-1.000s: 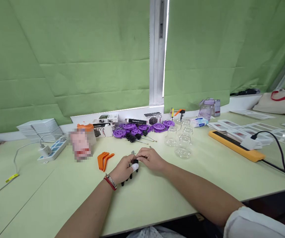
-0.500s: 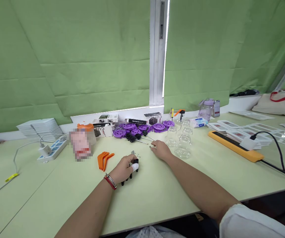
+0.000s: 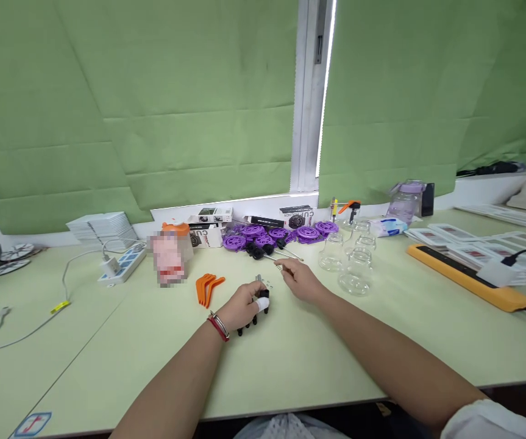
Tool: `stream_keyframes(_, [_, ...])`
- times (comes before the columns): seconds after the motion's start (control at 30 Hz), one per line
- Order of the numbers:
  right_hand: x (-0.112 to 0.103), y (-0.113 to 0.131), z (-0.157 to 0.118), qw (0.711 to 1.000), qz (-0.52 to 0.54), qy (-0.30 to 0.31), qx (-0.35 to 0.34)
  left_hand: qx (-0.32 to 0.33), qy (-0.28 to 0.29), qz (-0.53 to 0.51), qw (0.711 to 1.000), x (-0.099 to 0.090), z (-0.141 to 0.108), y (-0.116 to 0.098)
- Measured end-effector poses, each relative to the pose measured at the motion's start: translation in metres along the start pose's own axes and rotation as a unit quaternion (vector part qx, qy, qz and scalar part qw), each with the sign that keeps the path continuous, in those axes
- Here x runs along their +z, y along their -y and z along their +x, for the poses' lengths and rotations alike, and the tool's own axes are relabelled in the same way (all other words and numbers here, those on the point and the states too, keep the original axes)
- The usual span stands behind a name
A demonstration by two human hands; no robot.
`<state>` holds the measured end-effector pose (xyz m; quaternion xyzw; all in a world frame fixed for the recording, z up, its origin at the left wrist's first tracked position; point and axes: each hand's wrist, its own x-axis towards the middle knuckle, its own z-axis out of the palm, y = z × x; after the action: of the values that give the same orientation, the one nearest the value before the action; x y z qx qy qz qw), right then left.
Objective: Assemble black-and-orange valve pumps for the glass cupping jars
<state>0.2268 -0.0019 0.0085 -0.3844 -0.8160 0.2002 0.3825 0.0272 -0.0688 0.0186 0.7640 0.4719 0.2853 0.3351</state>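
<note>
My left hand [image 3: 243, 306], with a white wrap on one finger, is closed on a small black part [image 3: 264, 294] over the table. Several more black pieces [image 3: 247, 327] stand just below its fingers. Small metal pieces [image 3: 259, 278] lie beyond the fingertips. To the right, my right hand [image 3: 300, 279] pinches a small metal spring [image 3: 278, 267]. Just past it are rods with black knobs [image 3: 257, 250] and a pile of purple wheel-shaped parts [image 3: 251, 235]. Orange curved pieces [image 3: 206, 288] lie left of my left hand.
Clear glass jars [image 3: 355, 275] stand right of my right hand. Farther right is an orange power strip [image 3: 468, 277] beside stacked white frames [image 3: 454, 244]. At left are a white power strip [image 3: 125, 266], a cable and a pink packet [image 3: 169, 256]. Boxes [image 3: 205, 236] line the back.
The view has turned left, so the scene sits farther right in the picture. My right hand has moved slightly and the spring shows at its fingertips. My left hand keeps its hold.
</note>
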Motion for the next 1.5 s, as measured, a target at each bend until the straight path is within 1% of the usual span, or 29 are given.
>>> stream_keyframes(0.13, [0.009,0.026,-0.010,0.987,0.154,0.010,-0.041,0.014,-0.010,0.011,1.000,0.000,0.001,0.002])
stream_keyframes(0.23, [0.013,0.036,-0.014,0.980,0.188,0.013,-0.060,0.031,-0.012,0.017,0.999,0.000,0.002,0.003])
stream_keyframes(0.33, [0.015,0.038,-0.016,0.980,0.179,0.025,-0.077,0.042,-0.012,0.017,0.999,0.000,0.003,0.004])
stream_keyframes(0.43, [0.017,0.038,-0.016,0.983,0.160,0.042,-0.078,0.043,-0.009,0.009,0.999,0.000,0.003,0.003])
stream_keyframes(0.6, [0.018,0.036,-0.016,0.990,0.123,0.027,-0.060,0.033,-0.009,0.005,0.999,0.000,0.002,-0.001])
stream_keyframes(0.77, [0.019,0.034,-0.016,0.991,0.123,0.023,-0.054,0.035,0.000,-0.005,0.999,-0.001,0.001,-0.003])
stream_keyframes(1.0, [0.019,0.036,-0.018,0.988,0.142,0.040,-0.037,0.021,0.005,-0.017,1.000,-0.001,0.001,-0.004])
stream_keyframes(1.1, [0.017,0.036,-0.018,0.990,0.124,0.045,-0.045,0.027,0.003,-0.031,0.999,-0.002,0.002,-0.005])
stream_keyframes(1.2, [0.013,0.033,-0.018,0.990,0.089,0.073,-0.083,0.027,-0.011,-0.042,0.999,-0.004,0.003,-0.005])
stream_keyframes(1.3, [0.010,0.028,-0.018,0.985,0.066,0.122,-0.105,0.010,-0.020,-0.054,0.998,-0.005,0.003,-0.004])
stream_keyframes(1.4, [0.010,0.024,-0.019,0.979,0.039,0.171,-0.101,-0.006,-0.026,-0.079,0.997,-0.004,0.005,-0.002])
stream_keyframes(1.5, [0.014,0.023,-0.019,0.980,0.007,0.183,-0.076,-0.011,-0.029,-0.102,0.994,-0.003,0.006,0.002])
